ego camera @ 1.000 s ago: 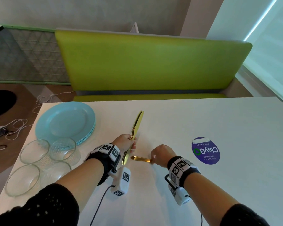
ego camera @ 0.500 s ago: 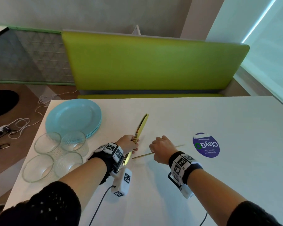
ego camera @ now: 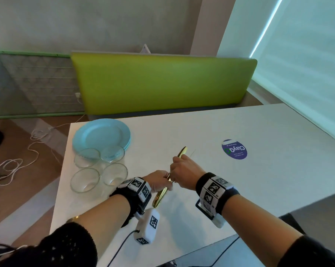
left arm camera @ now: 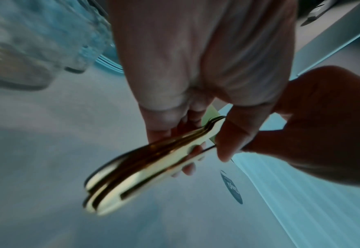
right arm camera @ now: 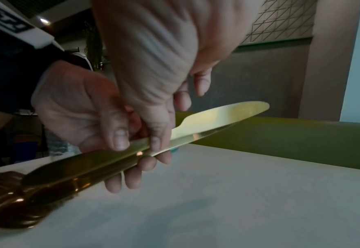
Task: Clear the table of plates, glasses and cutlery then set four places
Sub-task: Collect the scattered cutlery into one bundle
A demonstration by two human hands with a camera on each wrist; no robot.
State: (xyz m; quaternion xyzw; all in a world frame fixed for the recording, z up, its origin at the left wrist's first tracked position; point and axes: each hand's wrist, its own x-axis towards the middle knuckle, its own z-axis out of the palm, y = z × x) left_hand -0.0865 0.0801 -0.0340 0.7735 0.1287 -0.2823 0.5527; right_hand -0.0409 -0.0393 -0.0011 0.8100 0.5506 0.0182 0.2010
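Spanning white table (ego camera: 240,180), stickered, before green bench (ego camera: 162,83).

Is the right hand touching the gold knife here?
Touching. The right wrist view shows the right hand pinching the knife at its handle, thumb on top and fingers beneath, beside the left hand gripping the cutlery bundle.

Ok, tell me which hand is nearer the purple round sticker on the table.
Right. The right hand is over the table's middle, beside the gold cutlery, with the purple sticker off to its right. The left hand sits farther left, nearer the glass bowls.
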